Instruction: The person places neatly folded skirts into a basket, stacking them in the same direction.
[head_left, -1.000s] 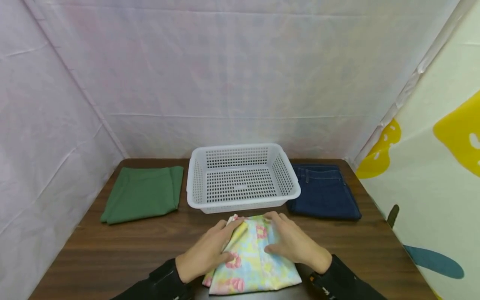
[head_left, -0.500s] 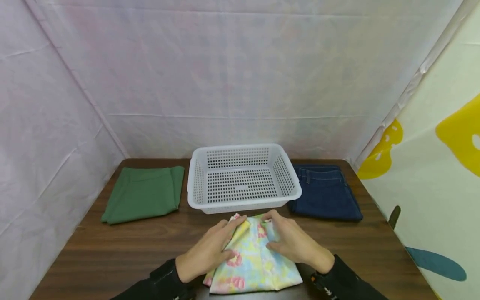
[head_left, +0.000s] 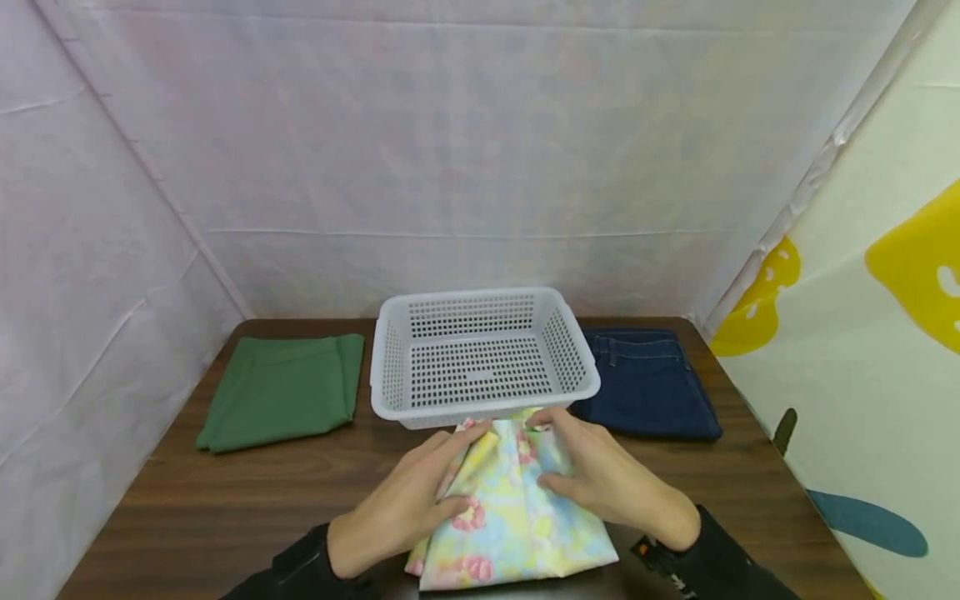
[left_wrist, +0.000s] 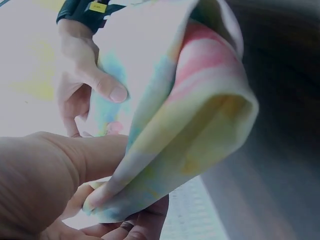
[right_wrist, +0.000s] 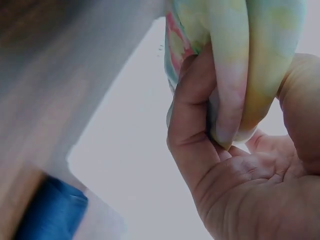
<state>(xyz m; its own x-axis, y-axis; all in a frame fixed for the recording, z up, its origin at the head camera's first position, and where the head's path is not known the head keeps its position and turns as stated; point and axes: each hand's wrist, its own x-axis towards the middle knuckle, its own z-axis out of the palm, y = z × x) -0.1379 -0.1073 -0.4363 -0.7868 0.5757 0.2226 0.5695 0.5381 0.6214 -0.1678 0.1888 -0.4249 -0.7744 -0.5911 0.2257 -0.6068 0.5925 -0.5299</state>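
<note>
A folded floral cloth [head_left: 510,521] in pastel yellow, blue and pink is between my hands, at the near middle of the table. My left hand [head_left: 416,487] grips its left side, thumb on top and fingers underneath; the left wrist view shows the layered folds of the cloth [left_wrist: 165,145] bulging past that hand [left_wrist: 65,160]. On the opposite side my right hand [head_left: 611,479] holds the cloth, and in the right wrist view the fingers [right_wrist: 192,115] curl around its folds [right_wrist: 232,75]. In the head view the far edge of the cloth overlaps the front of a white basket.
The white perforated basket [head_left: 483,410] stands at the back middle of the brown table [head_left: 247,508]. Folded green cloth [head_left: 288,387] lies left of it. Folded dark blue jeans [head_left: 648,392] lie on the right, against the basket. White fabric walls [head_left: 465,150] enclose the table.
The far edge of the floral cloth has shifted up toward the basket, and my right hand has moved slightly forward and right with it. Both hands keep their hold.
</note>
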